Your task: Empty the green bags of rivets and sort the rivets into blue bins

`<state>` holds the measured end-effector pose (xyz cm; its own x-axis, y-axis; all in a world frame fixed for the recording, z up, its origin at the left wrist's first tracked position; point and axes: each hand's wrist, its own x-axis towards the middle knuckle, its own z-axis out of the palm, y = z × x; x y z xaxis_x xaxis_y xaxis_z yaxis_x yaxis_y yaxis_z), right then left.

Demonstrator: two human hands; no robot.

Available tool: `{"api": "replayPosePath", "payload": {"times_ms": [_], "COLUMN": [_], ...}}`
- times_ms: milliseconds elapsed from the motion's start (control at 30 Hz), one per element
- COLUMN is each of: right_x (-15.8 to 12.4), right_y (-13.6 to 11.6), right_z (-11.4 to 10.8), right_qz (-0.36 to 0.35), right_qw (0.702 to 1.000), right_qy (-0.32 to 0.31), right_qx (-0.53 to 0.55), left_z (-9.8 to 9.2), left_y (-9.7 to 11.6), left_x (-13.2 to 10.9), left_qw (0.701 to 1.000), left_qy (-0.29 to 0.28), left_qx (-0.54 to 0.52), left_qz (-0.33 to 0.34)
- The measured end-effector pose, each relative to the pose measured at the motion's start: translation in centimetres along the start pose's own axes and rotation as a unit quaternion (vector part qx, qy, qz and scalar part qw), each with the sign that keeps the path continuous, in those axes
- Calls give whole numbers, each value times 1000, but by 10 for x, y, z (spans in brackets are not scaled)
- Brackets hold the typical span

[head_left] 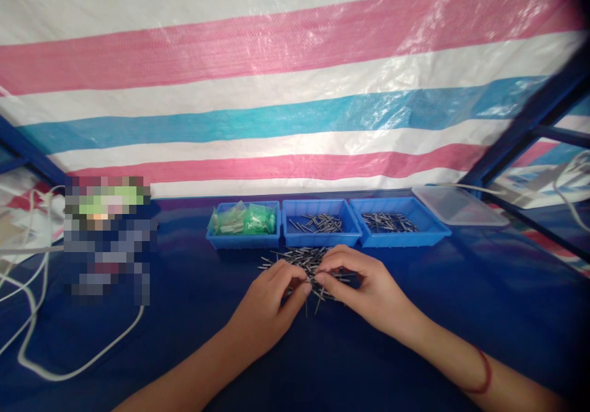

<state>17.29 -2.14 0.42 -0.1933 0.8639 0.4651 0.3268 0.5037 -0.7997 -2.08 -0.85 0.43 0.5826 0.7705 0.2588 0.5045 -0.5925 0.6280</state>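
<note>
A loose pile of thin metal pins (302,255) lies on the dark blue table, in front of three blue trays. Over the left part of the pile is my left hand (271,295), thumb and fingertips drawn together in a pinch. My right hand (364,283) faces it from the right, also pinching, its fingertips close to those of the left. Whatever sits between the fingertips is too small to make out. The middle tray (321,238) and the right tray (405,238) hold similar pins. Green and clear plastic packets (259,219) lie in the left tray (244,241).
A clear plastic lid (461,206) rests beyond the right tray. White cables (92,368) loop over the table's left side near a pixelated area. A striped plastic sheet (276,117) hangs behind, with dark blue frame bars (511,129) at the sides.
</note>
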Motion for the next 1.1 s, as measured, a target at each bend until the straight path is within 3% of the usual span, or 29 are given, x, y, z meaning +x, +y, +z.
{"api": "replayPosePath", "payload": {"times_ms": [333,433,533,733,833,900,933,1000,1067,1100], "right_x": [-1,0,6,18,17,16,15,13,8,5], "right_y": [1,-1,2,30,43,43,40,31,23,20], "right_z": [-1,-5,-23,-92,-116,-119,-118,-110,-99,-94], "right_qz": [-18,-50,-76,-60,-7,13,20,39,73,91], "right_qw": [998,989,970,902,822,801,815,875,920,926], "right_qy": [-42,-73,-59,73,86,84,75,12,-109,-173], "right_qx": [-46,-122,-223,-421,-562,-592,-574,-483,-368,-323], "left_z": [-2,-5,-15,-40,-44,-46,-47,-49,-52,-53], "left_y": [2,1,-2,-15,-17,-17,-17,-18,-20,-21], "left_x": [-1,-1,0,7,8,7,7,6,4,4], "left_qw": [999,999,999,984,977,976,977,976,972,969], "left_qy": [44,25,-17,-81,-89,-87,-87,-94,-111,-124], "left_qx": [-32,-18,32,153,191,195,195,195,200,202], "left_qz": [0,8,27,49,44,29,17,-12,-48,-64]}}
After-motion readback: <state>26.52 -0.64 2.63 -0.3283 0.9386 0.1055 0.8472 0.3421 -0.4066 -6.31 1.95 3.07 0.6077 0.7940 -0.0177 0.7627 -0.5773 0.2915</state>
